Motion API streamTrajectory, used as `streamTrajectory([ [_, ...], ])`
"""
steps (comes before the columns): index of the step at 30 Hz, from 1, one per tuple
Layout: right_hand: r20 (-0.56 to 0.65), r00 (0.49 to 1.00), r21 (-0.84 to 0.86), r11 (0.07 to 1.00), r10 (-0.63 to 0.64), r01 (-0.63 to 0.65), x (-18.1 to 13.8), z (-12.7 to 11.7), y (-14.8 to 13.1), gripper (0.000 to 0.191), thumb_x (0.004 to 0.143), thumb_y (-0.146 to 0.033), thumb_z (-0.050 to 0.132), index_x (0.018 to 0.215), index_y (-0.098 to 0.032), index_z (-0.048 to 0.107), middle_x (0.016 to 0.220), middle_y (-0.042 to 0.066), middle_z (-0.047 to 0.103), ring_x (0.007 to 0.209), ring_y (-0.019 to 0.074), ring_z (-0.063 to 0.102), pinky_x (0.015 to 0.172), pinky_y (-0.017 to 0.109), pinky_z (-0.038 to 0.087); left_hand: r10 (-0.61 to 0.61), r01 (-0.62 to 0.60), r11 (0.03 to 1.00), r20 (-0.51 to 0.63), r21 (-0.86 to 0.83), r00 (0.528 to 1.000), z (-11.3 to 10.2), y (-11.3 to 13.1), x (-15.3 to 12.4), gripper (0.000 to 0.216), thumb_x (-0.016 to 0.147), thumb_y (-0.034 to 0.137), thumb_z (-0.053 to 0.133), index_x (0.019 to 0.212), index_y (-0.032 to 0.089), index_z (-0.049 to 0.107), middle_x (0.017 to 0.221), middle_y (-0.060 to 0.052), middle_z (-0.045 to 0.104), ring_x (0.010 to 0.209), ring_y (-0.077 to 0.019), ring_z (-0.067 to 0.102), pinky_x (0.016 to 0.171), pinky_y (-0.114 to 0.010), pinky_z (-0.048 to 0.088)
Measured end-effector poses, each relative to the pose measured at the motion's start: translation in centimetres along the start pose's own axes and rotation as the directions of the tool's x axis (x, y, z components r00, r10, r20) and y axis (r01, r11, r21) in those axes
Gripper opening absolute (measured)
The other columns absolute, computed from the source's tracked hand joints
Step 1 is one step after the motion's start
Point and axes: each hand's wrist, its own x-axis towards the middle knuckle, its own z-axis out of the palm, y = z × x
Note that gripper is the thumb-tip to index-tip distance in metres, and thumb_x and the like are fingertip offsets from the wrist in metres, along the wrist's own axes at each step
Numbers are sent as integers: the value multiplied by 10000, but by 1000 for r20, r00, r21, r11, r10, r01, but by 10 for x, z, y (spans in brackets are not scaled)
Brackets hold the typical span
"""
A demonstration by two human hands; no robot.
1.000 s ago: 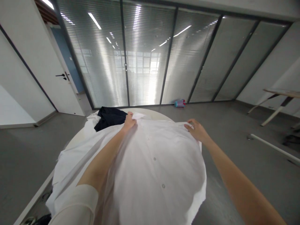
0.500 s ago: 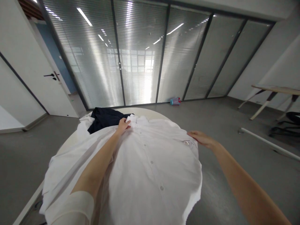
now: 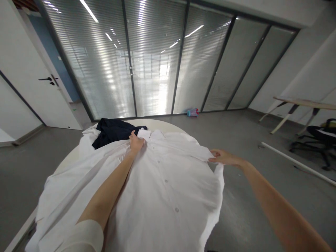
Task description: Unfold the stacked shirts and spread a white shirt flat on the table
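A white button-up shirt lies spread front-up over a round white table, its collar at the far side. My left hand rests on the shirt beside the collar, fingers closed on the fabric. My right hand pinches the shirt's right shoulder edge at the table's rim, lifting it slightly. A dark navy garment lies crumpled on the table just beyond my left hand.
More white cloth drapes over the table's left side. A glass wall with blinds stands behind, a white door at left. On the grey floor lie a small blue-pink object and a white pole. A desk and black chair stand at right.
My right hand slid right and down along the shoulder to the table's edge and pinched the fabric. My left hand stayed near the collar. The camera tilted down and right.
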Motion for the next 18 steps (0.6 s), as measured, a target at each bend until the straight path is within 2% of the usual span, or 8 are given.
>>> streamTrajectory([
  [2, 85, 995, 7, 998, 58, -59, -9, 0, 3, 547, 559, -571, 865, 934, -202, 716, 732, 25, 659, 622, 152, 603, 547, 245, 526, 69, -69, 996, -1, 52, 998, -7, 12, -6, 626, 843, 218, 686, 1393, 190, 391, 1364, -189, 440, 1125, -310, 592, 923, -418, 501],
  [5, 172, 976, 88, 985, 130, -147, -23, 5, 17, 525, 608, -648, 821, 858, -201, 712, 738, 34, 667, 631, 151, 625, 639, 277, 575, 299, -294, 942, -6, 165, 954, -8, 35, -10, 367, 881, 208, 616, 1245, 182, 573, 1352, -158, 457, 1212, -338, 522, 1027, -449, 425],
  [6, 176, 975, 142, 976, 138, -164, -28, 7, 24, 533, 632, -672, 798, 875, -205, 711, 778, 48, 684, 647, 158, 639, 663, 289, 582, 371, -371, 910, 36, 183, 928, -5, 43, -10, 295, 891, 186, 589, 1185, 188, 620, 1302, -143, 503, 1207, -328, 527, 1041, -442, 415],
  [8, 158, 976, 272, 943, 151, -190, -38, 14, 39, 535, 678, -710, 747, 892, -222, 707, 877, 78, 707, 668, 177, 662, 691, 324, 591, 454, -487, 862, 211, 142, 866, 8, 61, -7, 259, 915, 151, 526, 1125, 206, 666, 1224, -114, 578, 1144, -282, 581, 1020, -393, 437],
  [11, 144, 973, 383, 897, 179, -221, -57, 27, 58, 496, 741, -744, 660, 825, -258, 706, 913, 112, 711, 669, 223, 679, 687, 381, 579, 484, -571, 820, 475, 48, 735, 33, 87, 2, 299, 923, 134, 500, 1134, 224, 691, 1258, -90, 621, 1121, -248, 626, 976, -333, 461],
  [13, 161, 976, 393, 897, 148, -201, -70, 39, 66, 485, 755, -747, 637, 813, -273, 717, 912, 121, 718, 767, 271, 708, 745, 408, 572, 458, -573, 819, 561, 35, 690, 51, 100, 6, 262, 887, 148, 575, 1097, 217, 716, 1210, -90, 670, 1092, -251, 652, 938, -313, 475],
  [16, 189, 982, 416, 905, 11, -90, -88, 54, 73, 475, 744, -701, 681, 910, -259, 733, 1011, 109, 736, 1015, 316, 696, 905, 434, 543, 388, -548, 835, 663, 41, 641, 74, 111, 7, 124, 824, 161, 654, 904, 183, 746, 862, -73, 742, 830, -223, 709, 789, -279, 508],
  [18, 142, 990, 425, 904, -16, -47, -95, 57, 76, 496, 717, -669, 726, 957, -235, 732, 1032, 103, 741, 1041, 323, 688, 924, 443, 535, 345, -534, 844, 708, 54, 616, 85, 114, 5, 99, 800, 128, 646, 785, 174, 732, 644, -39, 695, 670, -193, 690, 711, -257, 503],
])
